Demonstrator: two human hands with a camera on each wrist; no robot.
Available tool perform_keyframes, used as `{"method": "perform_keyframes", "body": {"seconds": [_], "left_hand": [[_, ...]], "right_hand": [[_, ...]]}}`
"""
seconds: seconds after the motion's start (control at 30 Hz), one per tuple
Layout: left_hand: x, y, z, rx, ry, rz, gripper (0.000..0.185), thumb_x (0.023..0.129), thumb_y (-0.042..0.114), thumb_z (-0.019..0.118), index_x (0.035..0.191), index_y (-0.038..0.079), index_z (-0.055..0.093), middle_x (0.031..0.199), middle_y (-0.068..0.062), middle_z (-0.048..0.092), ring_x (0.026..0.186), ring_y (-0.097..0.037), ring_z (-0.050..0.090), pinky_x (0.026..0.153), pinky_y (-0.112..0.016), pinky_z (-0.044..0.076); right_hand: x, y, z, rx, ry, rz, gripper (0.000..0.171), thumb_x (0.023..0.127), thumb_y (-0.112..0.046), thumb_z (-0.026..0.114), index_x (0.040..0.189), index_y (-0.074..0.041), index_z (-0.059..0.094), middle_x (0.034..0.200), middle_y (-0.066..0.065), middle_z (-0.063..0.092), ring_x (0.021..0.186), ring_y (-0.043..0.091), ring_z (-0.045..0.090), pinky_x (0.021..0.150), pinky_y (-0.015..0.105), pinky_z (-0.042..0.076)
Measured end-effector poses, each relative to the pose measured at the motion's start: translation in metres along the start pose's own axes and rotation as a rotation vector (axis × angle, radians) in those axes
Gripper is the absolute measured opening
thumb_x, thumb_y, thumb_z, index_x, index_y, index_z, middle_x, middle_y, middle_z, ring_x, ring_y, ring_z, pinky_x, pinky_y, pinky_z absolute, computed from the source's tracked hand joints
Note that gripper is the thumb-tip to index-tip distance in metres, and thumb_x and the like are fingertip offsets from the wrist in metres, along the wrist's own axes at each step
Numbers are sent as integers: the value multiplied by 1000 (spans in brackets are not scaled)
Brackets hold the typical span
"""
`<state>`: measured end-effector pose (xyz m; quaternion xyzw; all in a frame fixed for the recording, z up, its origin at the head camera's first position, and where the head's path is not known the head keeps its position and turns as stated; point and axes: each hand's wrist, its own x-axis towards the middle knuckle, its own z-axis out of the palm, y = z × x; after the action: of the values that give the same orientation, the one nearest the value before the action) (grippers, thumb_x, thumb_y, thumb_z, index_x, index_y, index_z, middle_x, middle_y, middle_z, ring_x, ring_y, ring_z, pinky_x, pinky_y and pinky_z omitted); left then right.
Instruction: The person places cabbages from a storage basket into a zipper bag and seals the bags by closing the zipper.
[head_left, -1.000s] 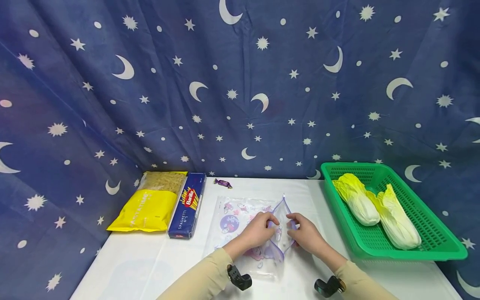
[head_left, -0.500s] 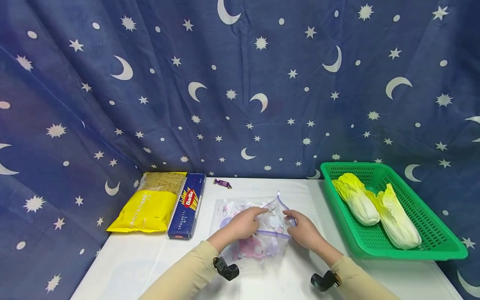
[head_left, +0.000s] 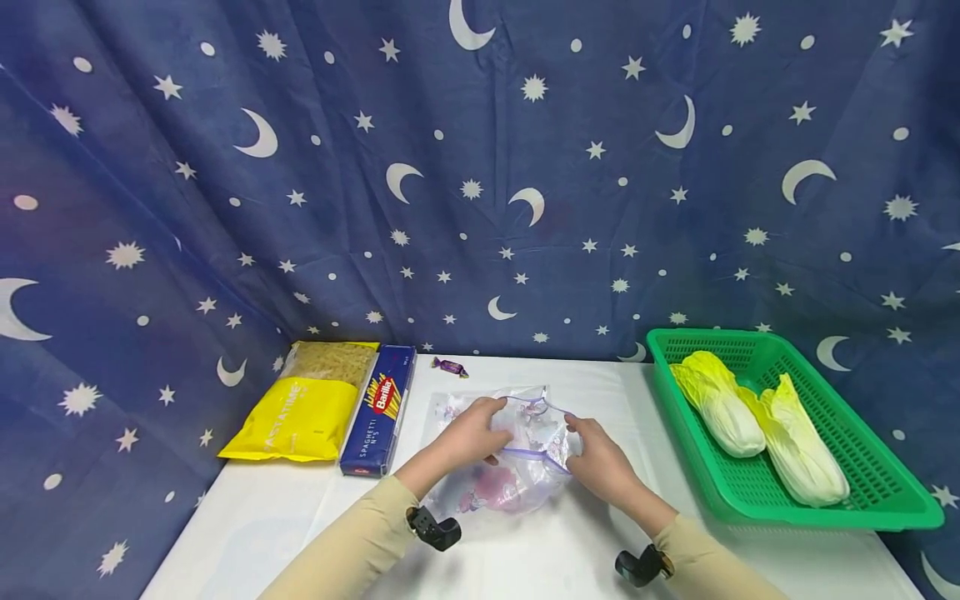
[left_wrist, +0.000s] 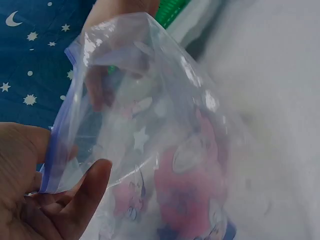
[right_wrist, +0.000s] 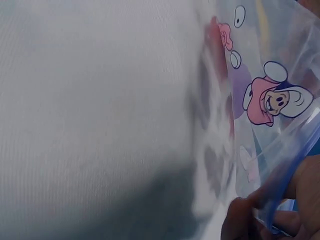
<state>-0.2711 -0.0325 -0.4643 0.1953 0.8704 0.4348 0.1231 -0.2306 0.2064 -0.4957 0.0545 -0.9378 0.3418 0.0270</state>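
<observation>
A clear zip bag point(head_left: 491, 492) with pink cartoon prints and a purple zip strip lies in the middle of the table, its mouth spread apart. My left hand point(head_left: 471, 435) holds the left side of the mouth; in the left wrist view the thumb point(left_wrist: 95, 187) shows in front of the film, with the purple strip point(left_wrist: 59, 135) running past the fingers. On the other side, my right hand point(head_left: 602, 467) pinches the right end of the mouth. The right wrist view has its fingertips point(right_wrist: 239, 217) at the purple strip, beside a printed cartoon figure.
A green basket point(head_left: 881, 442) on the right holds two napa cabbages point(head_left: 802, 450). At the left lie a yellow pasta bag point(head_left: 300, 417) and a blue spaghetti box point(head_left: 378, 412). One purple-wrapped candy point(head_left: 450, 367) sits near the back edge, before a dark blue curtain point(head_left: 480, 208).
The bag's mouth has gone from a narrow upright gap to a wider opening. My left hand has moved left, while my right hand has stayed near the mouth's right end.
</observation>
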Motion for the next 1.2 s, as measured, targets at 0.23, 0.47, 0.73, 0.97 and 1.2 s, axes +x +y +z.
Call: {"method": "perform_keyframes", "body": {"seconds": [0.23,0.47,0.73,0.97,1.2], "left_hand": [[-4,-5,-2,-74,-24,15,78,85,-8,60,158,1,33,158,-26,35,60,-17,69,63,-34,62],[-7,-12,1,-51,-74,67,77,90,-5,55,161,8,31,157,-22,38,55,-14,66,57,-39,61],[-9,-22,-4,-5,-40,181,63,94,-7,47,156,4,41,165,-9,31,55,-16,60,50,-30,55],[-8,-27,-5,-166,-69,172,58,99,-2,50,156,0,39,163,-13,33,65,-25,64,54,-36,59],[-4,-32,-5,-357,-104,88,66,98,4,57,159,2,33,147,-26,49,68,-19,66,62,-35,62]], "right_hand": [[3,-8,7,205,18,71,67,82,5,72,144,11,47,120,21,58,60,15,58,52,29,54],[8,-6,8,244,50,160,59,81,0,75,136,6,55,101,13,55,48,17,53,44,31,51],[7,0,10,113,44,129,64,73,8,60,136,7,52,107,15,56,55,16,52,47,29,48],[6,-1,11,137,22,135,69,79,4,62,147,4,48,142,24,49,62,20,57,46,31,50],[4,-2,9,166,-8,137,75,77,0,65,149,4,45,148,26,43,63,20,58,48,32,51]]}}
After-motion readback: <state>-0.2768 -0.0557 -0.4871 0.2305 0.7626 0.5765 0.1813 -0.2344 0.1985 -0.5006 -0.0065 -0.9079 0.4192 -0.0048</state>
